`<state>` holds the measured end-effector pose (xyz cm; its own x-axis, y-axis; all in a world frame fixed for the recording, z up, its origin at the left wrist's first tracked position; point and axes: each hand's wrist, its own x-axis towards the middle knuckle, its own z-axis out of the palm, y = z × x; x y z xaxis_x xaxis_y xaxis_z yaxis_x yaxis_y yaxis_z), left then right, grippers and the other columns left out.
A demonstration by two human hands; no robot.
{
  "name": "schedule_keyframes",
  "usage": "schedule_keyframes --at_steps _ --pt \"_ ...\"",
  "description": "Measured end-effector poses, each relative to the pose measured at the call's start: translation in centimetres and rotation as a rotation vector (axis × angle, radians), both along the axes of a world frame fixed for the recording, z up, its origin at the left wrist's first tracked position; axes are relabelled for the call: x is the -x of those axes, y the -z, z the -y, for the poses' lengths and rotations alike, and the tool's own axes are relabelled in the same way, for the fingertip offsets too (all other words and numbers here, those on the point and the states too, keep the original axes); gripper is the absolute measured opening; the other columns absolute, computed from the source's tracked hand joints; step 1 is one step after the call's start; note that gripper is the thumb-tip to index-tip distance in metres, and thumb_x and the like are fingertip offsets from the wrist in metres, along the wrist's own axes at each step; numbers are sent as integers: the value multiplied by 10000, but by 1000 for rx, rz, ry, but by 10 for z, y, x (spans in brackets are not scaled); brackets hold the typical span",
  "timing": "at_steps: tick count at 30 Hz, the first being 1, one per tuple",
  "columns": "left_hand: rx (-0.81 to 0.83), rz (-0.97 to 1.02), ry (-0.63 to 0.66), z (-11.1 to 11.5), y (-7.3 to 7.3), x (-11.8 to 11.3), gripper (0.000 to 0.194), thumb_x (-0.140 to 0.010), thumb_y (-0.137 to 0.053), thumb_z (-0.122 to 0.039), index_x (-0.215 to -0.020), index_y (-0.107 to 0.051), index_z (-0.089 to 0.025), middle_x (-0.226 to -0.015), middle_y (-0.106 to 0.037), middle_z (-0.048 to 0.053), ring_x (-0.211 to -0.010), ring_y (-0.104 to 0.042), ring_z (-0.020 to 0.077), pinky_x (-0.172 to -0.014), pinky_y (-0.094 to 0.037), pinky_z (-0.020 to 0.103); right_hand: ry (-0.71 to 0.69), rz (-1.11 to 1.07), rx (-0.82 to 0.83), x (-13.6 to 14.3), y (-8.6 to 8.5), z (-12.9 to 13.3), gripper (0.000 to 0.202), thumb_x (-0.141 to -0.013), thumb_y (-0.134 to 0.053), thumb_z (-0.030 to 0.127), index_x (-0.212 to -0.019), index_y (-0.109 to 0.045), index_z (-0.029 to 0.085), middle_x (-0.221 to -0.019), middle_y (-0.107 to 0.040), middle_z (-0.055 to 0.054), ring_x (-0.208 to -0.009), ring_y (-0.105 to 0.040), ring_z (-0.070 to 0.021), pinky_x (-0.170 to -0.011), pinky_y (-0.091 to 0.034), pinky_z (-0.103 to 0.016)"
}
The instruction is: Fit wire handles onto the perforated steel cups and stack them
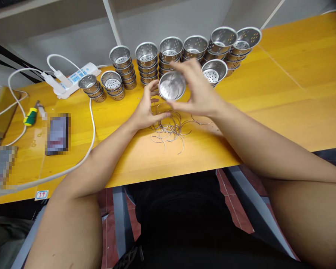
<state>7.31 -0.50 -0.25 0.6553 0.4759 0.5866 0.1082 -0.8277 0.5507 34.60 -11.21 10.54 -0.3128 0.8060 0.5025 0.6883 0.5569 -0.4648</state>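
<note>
A small round metal cup (172, 86), tipped so that its inside faces me, is in the grasp of my right hand (200, 89). The right thumb lies along its lower edge and the blurred fingers reach over its upper right side. My left hand (147, 108) is at the cup's left, fingers apart and curved; its fingertips come up to the cup's edge, and whether they press on it is hard to see. Beneath both hands lies a loose tangle of thin curved metal wires (170, 129) on the yellow table (134, 164).
Stacks of perforated metal cups (147, 56) line the back of the table, with a nearer cup (214, 71) beside my right hand. To the left are a white power strip (78, 80) with cables, a green-and-yellow screwdriver handle (30, 116) and a blurred-out phone-like object (57, 134).
</note>
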Motion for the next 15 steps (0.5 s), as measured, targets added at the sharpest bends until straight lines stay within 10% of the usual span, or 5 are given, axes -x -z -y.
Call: schedule_keyframes --at_steps 7,15 --pt "0 -59 -40 -14 7 13 1169 -1074 -680 -1045 -1911 -183 -398 -1863 -549 226 -1612 -739 454 -1240 -676 673 480 106 83 -66 -56 25 722 -1010 -966 374 -1624 -587 381 -1822 -547 -197 -1747 -576 -427 -1517 -521 -588" --pt "-28 -57 26 -20 12 15 1053 -1117 -688 -981 -1876 -273 -381 -1859 -550 206 -1587 -743 421 -1238 -680 636 588 173 281 -75 -57 28 815 -949 -1061 414 -1646 -642 360 -1836 -562 -200 -1719 -625 -487 -1533 -504 -639"
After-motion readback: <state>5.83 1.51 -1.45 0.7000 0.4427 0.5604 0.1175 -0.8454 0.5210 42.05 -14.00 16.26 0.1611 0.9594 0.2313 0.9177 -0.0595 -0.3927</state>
